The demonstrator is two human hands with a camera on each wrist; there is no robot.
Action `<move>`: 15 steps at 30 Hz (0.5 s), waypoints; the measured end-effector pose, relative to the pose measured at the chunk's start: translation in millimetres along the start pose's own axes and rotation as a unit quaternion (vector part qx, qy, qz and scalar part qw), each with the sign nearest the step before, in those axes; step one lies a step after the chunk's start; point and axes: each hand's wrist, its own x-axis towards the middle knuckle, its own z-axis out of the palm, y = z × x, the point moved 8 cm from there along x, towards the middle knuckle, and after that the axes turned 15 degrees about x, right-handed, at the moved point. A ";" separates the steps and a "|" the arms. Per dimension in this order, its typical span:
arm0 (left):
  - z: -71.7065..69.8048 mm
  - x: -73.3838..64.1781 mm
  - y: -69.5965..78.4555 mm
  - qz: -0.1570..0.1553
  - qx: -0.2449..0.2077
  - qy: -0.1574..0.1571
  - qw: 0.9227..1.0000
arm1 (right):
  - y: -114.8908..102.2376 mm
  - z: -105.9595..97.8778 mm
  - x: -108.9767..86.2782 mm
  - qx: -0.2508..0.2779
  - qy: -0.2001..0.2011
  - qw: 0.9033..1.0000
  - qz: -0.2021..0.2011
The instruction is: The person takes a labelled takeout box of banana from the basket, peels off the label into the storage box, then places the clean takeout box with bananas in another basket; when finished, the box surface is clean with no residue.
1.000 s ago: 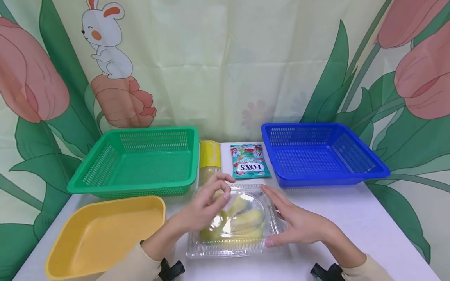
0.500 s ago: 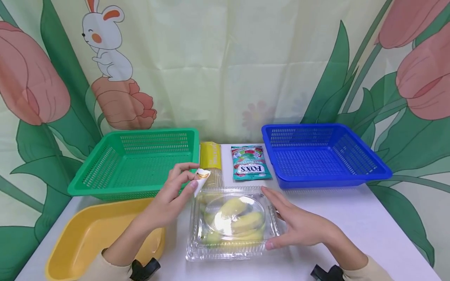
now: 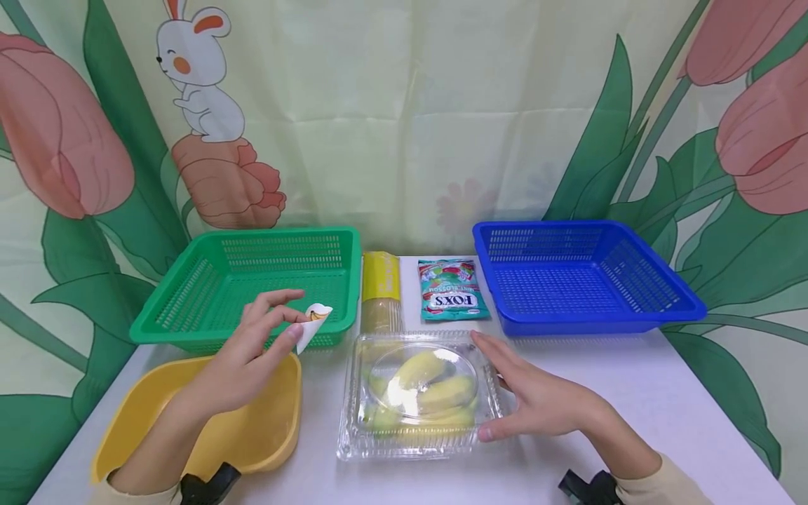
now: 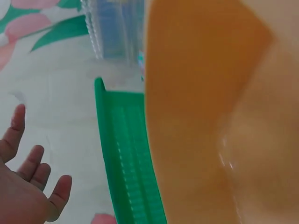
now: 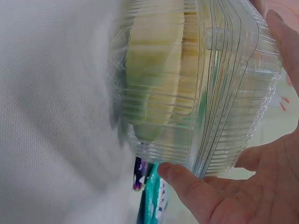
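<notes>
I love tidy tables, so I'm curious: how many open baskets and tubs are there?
3: a green basket back left, a blue basket back right, and a yellow tub front left, partly behind the person's left arm.

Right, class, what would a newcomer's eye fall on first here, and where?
Probably the rectangular blue plastic basket at the back right and the rectangular green plastic basket at the back left. Front and centre sits a clear square plastic box of yellow fruit, the right hand touching its right side.
</notes>
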 end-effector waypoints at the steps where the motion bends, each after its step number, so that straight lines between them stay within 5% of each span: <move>1: -2.1 -3.5 -3.6 -0.003 0.008 -0.001 1.000 | -0.1 -0.1 0.1 -0.001 0.000 1.000 -0.001; 7: -14.0 -26.1 -24.8 -0.024 0.054 -0.005 0.998 | -1.0 -0.6 0.5 0.006 -0.003 1.000 -0.001; 15: -21.9 -54.8 -58.2 -0.059 0.095 -0.056 0.992 | -2.1 -1.0 -0.1 0.015 -0.005 1.000 0.003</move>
